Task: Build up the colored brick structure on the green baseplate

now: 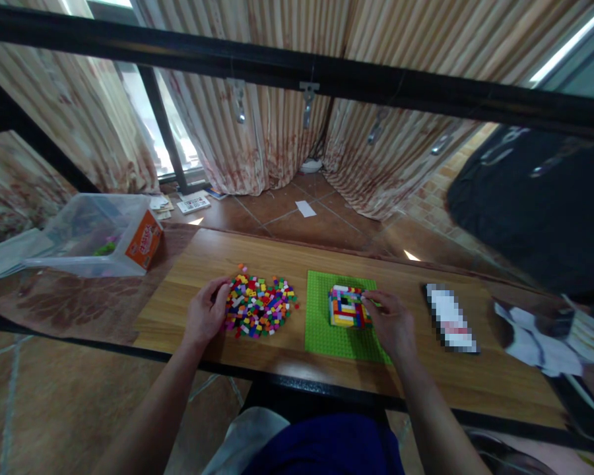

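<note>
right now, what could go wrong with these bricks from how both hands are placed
The bare right hand is at the right side of the hollow, multicoloured plastic-brick structure on the studded bright-green baseplate; a clumsy push might loosen bricks there.

The bare left hand is at the left edge of the loose pile of small multicoloured plastic bricks; a sideways sweep could scatter them across the brown wooden tabletop.

A wood-grain tabletop [282,256] carries a loose heap of small multicoloured bricks [260,307] and, to its right, a flat green studded baseplate [317,333]. Further right lies a dark-edged slab [450,318] (its face is pixelated beyond reading), set at a slant, well apart from the baseplate, on bare wood
</note>
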`<state>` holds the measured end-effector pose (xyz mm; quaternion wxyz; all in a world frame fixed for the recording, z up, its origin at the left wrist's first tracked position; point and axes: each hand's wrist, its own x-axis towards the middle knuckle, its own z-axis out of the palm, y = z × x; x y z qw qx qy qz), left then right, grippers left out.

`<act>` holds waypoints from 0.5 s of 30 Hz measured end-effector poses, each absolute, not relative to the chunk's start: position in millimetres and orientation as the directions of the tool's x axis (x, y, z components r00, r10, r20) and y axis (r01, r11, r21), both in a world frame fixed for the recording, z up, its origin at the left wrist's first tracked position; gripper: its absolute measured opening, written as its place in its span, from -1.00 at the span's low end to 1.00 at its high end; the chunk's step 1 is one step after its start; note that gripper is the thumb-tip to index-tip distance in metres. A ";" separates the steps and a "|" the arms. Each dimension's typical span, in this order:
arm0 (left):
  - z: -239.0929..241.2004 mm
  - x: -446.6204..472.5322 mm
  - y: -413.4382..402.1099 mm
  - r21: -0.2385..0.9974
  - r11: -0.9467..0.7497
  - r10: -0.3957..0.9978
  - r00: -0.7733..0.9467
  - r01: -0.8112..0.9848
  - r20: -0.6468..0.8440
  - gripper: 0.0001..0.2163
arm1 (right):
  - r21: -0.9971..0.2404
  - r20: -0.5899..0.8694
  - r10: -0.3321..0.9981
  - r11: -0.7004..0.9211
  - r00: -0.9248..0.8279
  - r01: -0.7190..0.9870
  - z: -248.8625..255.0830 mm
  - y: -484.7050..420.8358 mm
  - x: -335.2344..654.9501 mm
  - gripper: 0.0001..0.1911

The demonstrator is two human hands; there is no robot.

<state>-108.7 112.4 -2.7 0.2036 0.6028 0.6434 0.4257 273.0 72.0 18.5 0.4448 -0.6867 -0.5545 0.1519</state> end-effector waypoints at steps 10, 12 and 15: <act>-4.3 -108.8 112.7 0.789 -0.096 0.947 -0.188 0.607 0.260 -0.65 | -0.978 0.003 0.849 -0.107 0.528 0.178 6.6 78.8 270.5 -0.66; -4.4 -108.6 112.9 0.788 -0.099 0.947 -0.187 0.608 0.262 -0.66 | -0.992 -0.094 0.828 -0.123 0.553 0.015 5.4 80.5 267.4 -0.65; -5.7 -109.2 113.1 0.790 -0.100 0.946 -0.189 0.604 0.265 -0.66 | -0.991 -0.135 0.823 -0.102 0.552 -0.090 5.1 82.2 264.4 -0.65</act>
